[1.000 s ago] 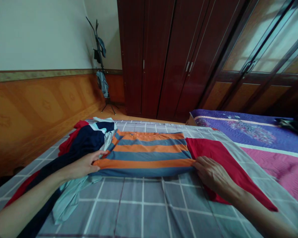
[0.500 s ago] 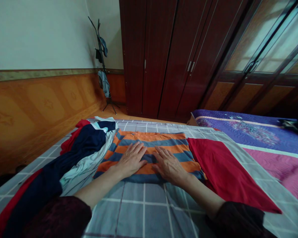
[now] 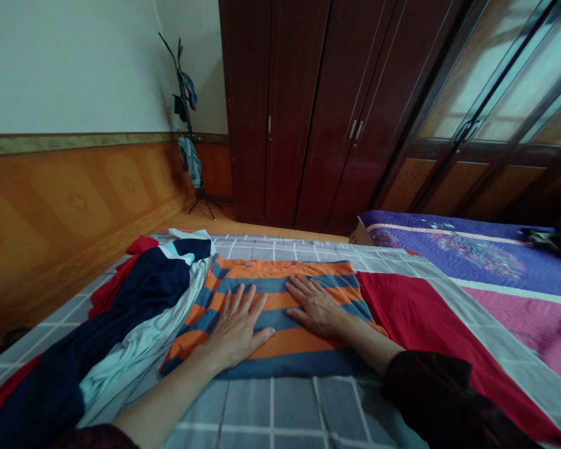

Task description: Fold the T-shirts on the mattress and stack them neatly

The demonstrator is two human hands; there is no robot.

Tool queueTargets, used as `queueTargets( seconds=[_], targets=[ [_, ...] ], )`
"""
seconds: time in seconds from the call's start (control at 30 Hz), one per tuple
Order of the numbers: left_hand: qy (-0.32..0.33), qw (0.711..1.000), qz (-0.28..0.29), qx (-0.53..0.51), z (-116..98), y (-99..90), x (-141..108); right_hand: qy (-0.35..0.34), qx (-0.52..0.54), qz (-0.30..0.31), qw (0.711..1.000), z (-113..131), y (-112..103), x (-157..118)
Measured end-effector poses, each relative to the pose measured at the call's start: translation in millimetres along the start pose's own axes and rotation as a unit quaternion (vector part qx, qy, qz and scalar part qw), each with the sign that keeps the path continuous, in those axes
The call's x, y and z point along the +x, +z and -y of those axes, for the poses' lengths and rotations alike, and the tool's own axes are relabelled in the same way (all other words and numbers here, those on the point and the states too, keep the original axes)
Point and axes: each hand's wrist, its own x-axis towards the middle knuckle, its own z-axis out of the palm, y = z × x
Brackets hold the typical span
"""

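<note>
An orange and blue striped cloth garment (image 3: 290, 344) lies flat and folded on the bed, with both my hands on it. My left hand (image 3: 236, 330) presses palm down on its near left part, fingers spread. My right hand (image 3: 314, 307) rests flat on its middle right, a little farther away. Neither hand grips anything. A red garment (image 3: 402, 305) touches the striped one on the right, its end reaching beyond my right sleeve. To the left lies a heap of navy and pale blue clothing (image 3: 135, 293), also touching the striped cloth.
A grey checked bedsheet (image 3: 271, 405) covers the bed under the clothes, with a red garment edge (image 3: 110, 293) at the far left. A purple and pink quilt (image 3: 449, 249) lies to the right. A wall, a coat stand (image 3: 189, 125) and dark wooden wardrobes stand beyond.
My left hand has slid toward me and outward across the striped cloth. The cloth's near edge now lies lower in view, and its left corner spreads farther out. My right hand has barely moved.
</note>
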Motion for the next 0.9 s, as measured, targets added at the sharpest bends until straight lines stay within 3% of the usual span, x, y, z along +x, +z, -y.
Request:
queueTargets(
  seconds=[0.07, 0.13, 0.27, 0.33, 0.43, 0.57, 0.6, 0.7, 0.73, 0.83, 0.9],
  targets=[
    [-0.001, 1.000, 0.004, -0.004, 0, -0.7, 0, 0.099, -0.028, -0.026, 0.994, -23, -1, 5],
    [-0.002, 1.000, 0.006, -0.007, 0, -1.3, 1, 0.149, -0.043, -0.048, 0.987, -36, -3, 7],
    [-0.009, 1.000, 0.006, -0.004, -1, -2.6, 2, 0.018, -0.014, -0.037, 0.999, -28, -1, 8],
    [-0.012, 1.000, 0.015, 0.001, -2, -4.4, 2, 0.043, -0.014, -0.038, 0.998, -23, 1, 10],
    [-0.022, 0.999, 0.035, 0.012, -5, -8.1, 2, 0.177, -0.041, -0.065, 0.981, -26, 3, 6],
    [-0.031, 0.998, 0.038, 0.033, -9, -10.8, 2, 0.059, -0.021, -0.038, 0.997, -32, 3, -19],
    [-0.032, 0.998, 0.036, 0.037, -9, -10.7, 2, 0.065, -0.027, -0.034, 0.997, -31, 2, -26],
    [-0.031, 0.998, 0.033, 0.044, -9, -8.4, 2, 0.161, -0.059, -0.046, 0.984, -15, -2, -43],
    [-0.029, 0.998, 0.028, 0.047, -8, -6.8, 1, 0.154, -0.053, -0.046, 0.986, -5, -2, -47],
    [-0.018, 0.998, 0.007, 0.057, -5, -0.7, 1, 0.013, 0.024, -0.018, 0.999, 38, 0, -53],
    [-0.011, 0.998, -0.007, 0.063, -2, 2.6, 2, -0.027, 0.065, -0.009, 0.997, 64, 5, -53]
  ],
)
